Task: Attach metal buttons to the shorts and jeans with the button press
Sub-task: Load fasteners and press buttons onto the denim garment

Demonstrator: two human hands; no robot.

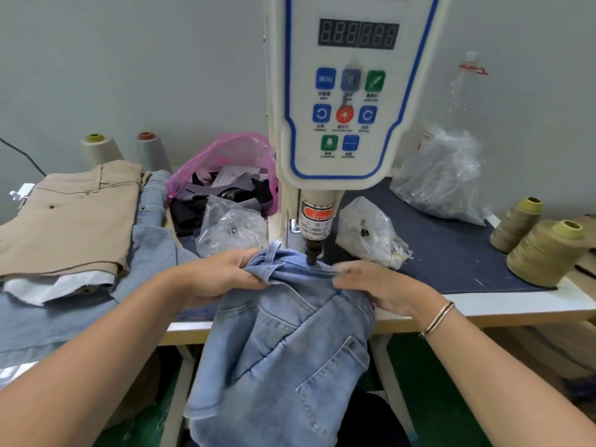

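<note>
A pair of light blue jeans (283,343) hangs over the table's front edge, its waistband lying under the button press (342,91). The dark punch (313,253) of the press touches the waistband. My left hand (222,272) grips the bunched waistband left of the punch. To the right of the punch, my right hand (380,285) pinches the waistband against the table. Folded tan shorts (71,221) lie at the left on a stack of pale denim garments (151,240).
Clear bags of buttons (232,230) (371,233) sit on both sides of the press column. A pink bag of fabric scraps (225,182) stands behind. Thread cones stand at the back left (100,150) and at the right (545,253). A crumpled plastic bag (442,175) lies on the dark mat (467,253).
</note>
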